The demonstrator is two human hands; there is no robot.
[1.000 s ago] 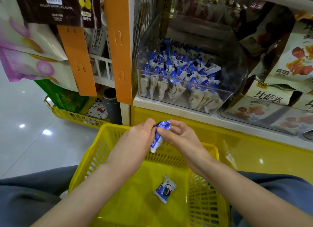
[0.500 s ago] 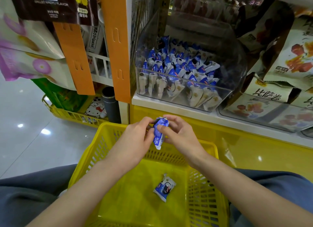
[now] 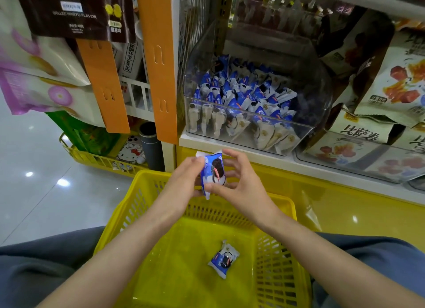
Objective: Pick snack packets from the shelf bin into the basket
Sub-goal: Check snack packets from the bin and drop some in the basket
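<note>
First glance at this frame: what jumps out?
The left hand and right hand hold a blue-and-white snack packet above the yellow basket, centre frame. A second packet lies on the basket floor. Behind, a clear bin is heaped with matching packets.

the basket (image 3: 282, 250) is open from above and its floor is mostly bare, only one loose packet (image 3: 223, 259) lies right of the middle. over its far rim the left hand (image 3: 184, 181) and the right hand (image 3: 243, 183) hold a raised packet (image 3: 213, 172) between them and partly block the way to the clear bin (image 3: 305, 133). the clear bin is open above its low front wall, between an orange strip (image 3: 158, 62) and snack bags (image 3: 395, 82).
</note>
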